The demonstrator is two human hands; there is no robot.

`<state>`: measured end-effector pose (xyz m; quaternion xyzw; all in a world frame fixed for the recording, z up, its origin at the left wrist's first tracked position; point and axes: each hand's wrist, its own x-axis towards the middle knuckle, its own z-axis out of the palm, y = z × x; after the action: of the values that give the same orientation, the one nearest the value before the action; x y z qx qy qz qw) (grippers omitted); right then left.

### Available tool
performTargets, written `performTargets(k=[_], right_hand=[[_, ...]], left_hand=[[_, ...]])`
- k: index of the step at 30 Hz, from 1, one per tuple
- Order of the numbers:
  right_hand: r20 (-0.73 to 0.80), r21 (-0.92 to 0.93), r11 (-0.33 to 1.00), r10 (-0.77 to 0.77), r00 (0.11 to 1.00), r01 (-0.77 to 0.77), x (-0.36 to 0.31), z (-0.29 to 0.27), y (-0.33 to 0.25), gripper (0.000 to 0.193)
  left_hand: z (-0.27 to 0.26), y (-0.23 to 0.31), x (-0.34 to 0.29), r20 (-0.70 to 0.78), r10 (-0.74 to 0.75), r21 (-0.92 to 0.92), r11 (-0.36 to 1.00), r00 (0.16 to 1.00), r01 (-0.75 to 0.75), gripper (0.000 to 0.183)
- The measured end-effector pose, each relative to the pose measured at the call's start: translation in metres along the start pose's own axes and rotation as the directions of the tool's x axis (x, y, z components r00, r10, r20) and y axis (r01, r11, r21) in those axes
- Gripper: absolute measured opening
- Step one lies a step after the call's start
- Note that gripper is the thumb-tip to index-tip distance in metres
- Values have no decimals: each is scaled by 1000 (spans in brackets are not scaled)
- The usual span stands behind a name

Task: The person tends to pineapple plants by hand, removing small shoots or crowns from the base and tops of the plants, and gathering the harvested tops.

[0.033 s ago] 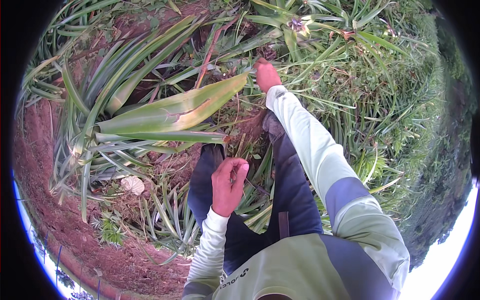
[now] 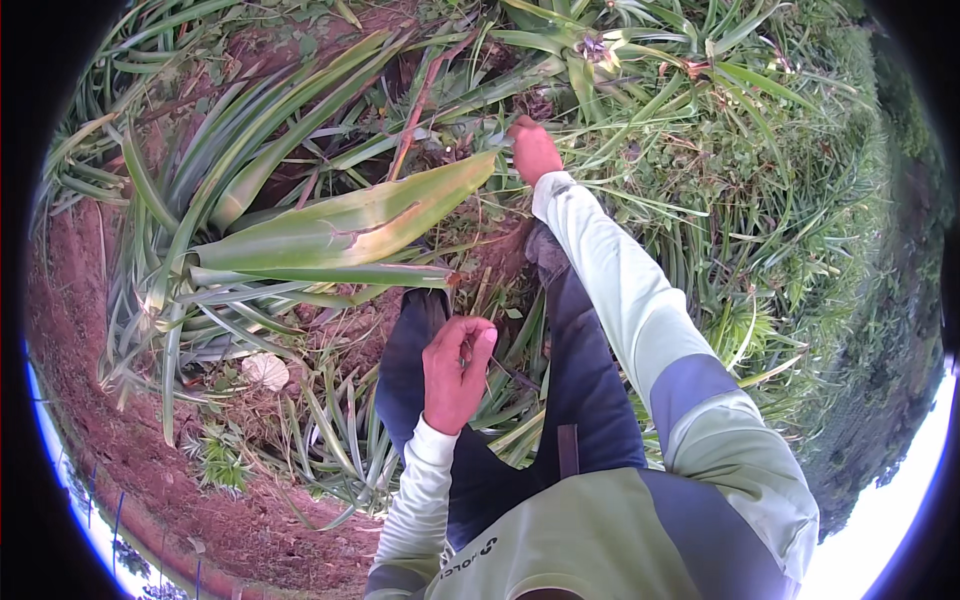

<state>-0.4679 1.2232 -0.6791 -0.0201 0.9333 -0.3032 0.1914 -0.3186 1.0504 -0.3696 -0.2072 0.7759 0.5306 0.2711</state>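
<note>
My right hand (image 2: 536, 153) reaches far forward, low among the plants, with its fingers closed. What it holds is hidden; a small pale bluish-grey bit shows at its left side. Just left of it ends the tip of a broad green leaf (image 2: 330, 232) with a yellowed, brown-cracked patch. This leaf belongs to a large spiky plant (image 2: 185, 245) with long strap leaves. A narrower leaf (image 2: 340, 273) with a brown cut-looking end lies below it. Closer to my body, my left hand (image 2: 457, 372) hovers over my left leg, fingers curled in and thumb beside them, nothing visible inside.
My legs (image 2: 590, 370) stand amid the leaves. Dense grass and weeds (image 2: 690, 190) spread at right. Another spiky plant with a purplish centre (image 2: 592, 48) grows at the far side. Reddish bare soil (image 2: 110, 430) and a pale round dry piece (image 2: 265, 370) lie at left.
The tip of the broad leaf has dropped slightly, a little away from my right hand. Both hands stay practically where they were.
</note>
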Motion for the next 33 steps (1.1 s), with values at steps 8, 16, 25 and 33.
performTargets(k=[8, 16, 25, 33], right_hand=[[-46, 252, 963, 116, 992, -101, -12, 33, 33, 21], [23, 436, 806, 435, 900, -401, -38, 77, 56, 27], [9, 460, 778, 478, 879, -428, -64, 96, 47, 20], [82, 460, 668, 624, 777, -585, -148, 51, 71, 25]], left_hand=[[4, -22, 5, 4, -27, 20, 999, 1000, 27, 14], [14, -28, 20, -4, -107, -24, 994, 994, 107, 16], [25, -34, 22, -22, -114, -60, 992, 993, 112, 17], [30, -36, 14, -75, -131, -104, 987, 989, 123, 16]])
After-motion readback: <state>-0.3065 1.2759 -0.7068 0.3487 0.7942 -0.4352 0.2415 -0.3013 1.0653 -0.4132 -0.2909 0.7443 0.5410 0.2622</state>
